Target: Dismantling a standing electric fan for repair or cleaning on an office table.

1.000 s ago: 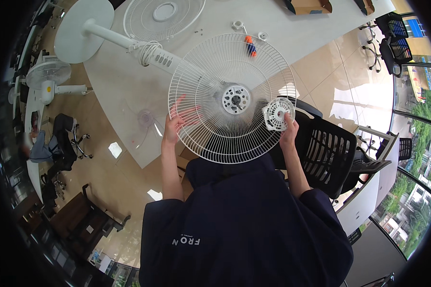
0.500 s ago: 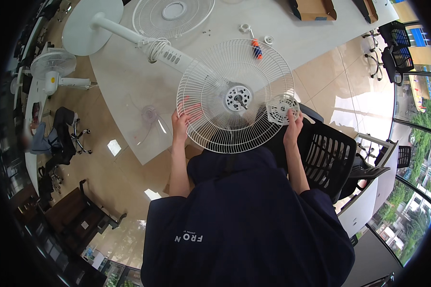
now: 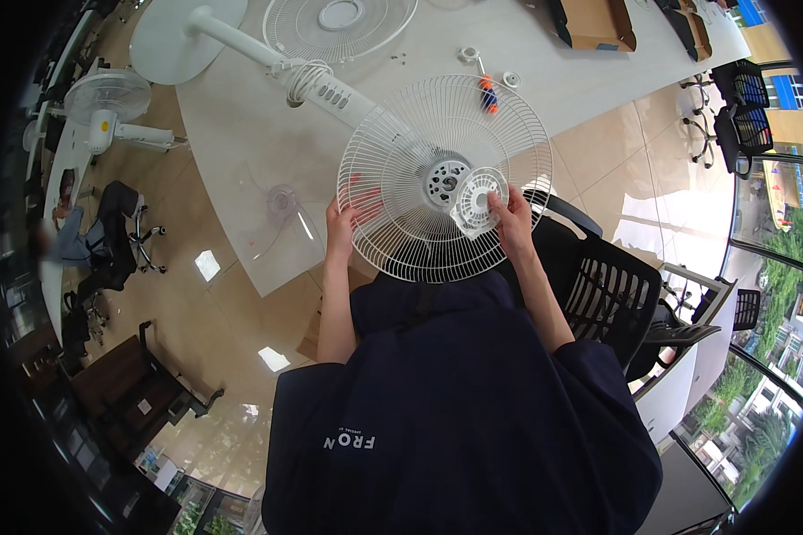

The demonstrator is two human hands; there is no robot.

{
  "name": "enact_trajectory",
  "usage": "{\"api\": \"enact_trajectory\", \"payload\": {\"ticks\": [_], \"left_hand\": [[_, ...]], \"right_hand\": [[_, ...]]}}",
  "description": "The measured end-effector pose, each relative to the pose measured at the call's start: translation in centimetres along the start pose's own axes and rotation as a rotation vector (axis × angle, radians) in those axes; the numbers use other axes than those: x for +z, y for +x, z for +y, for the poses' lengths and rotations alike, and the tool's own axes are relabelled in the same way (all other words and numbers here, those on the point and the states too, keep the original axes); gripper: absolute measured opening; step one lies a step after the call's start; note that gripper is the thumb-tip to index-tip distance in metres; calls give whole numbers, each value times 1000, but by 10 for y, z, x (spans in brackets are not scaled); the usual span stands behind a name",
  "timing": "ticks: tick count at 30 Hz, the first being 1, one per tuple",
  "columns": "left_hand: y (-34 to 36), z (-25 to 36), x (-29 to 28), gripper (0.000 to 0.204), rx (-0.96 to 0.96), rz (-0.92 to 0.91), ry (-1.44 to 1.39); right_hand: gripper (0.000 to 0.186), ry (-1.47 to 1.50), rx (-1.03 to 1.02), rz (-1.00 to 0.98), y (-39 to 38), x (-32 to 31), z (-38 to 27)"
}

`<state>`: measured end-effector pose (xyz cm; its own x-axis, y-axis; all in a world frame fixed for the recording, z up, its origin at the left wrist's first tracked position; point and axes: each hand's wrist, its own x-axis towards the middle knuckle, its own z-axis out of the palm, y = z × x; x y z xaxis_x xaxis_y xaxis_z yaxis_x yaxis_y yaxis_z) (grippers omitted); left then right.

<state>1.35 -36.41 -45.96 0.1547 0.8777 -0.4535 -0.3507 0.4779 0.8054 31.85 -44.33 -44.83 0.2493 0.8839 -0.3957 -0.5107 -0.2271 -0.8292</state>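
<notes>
A white wire fan grille (image 3: 393, 248) stands in front of me, around a grey hub (image 3: 444, 181) with several holes. My left hand (image 3: 341, 230) grips the grille's left rim, some fingers showing through the wires. In my right hand (image 3: 514, 225) is a round white slotted plastic cover (image 3: 482, 201), with my thumb on its face. It overlaps the hub's right side; whether it touches cannot be seen. The fan's white pole (image 3: 241, 40) with a control panel and a coiled cord (image 3: 308, 82) lies across the table toward the round base (image 3: 174, 53).
On the white table (image 3: 223, 134) lie a clear fan blade (image 3: 283, 201), another grille (image 3: 375, 40), an orange-blue screwdriver (image 3: 489, 96), a white ring (image 3: 468, 54) and a white cap (image 3: 511, 78). A black chair (image 3: 602, 285) stands at my right. A person (image 3: 76, 241) sits far left.
My right hand has moved the slotted cover left, from the grille's right edge to beside the hub. The left hand keeps its grip on the rim. The whole view has shifted slightly.
</notes>
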Motion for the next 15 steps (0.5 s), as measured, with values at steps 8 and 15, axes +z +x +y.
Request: {"api": "enact_trajectory", "payload": {"ticks": [8, 15], "left_hand": [[-2, -1, -2, 56, -9, 28, 5], [1, -2, -2, 54, -19, 30, 36]], "right_hand": [[17, 38, 14, -17, -10, 2, -5], [18, 184, 13, 80, -9, 19, 25]]}}
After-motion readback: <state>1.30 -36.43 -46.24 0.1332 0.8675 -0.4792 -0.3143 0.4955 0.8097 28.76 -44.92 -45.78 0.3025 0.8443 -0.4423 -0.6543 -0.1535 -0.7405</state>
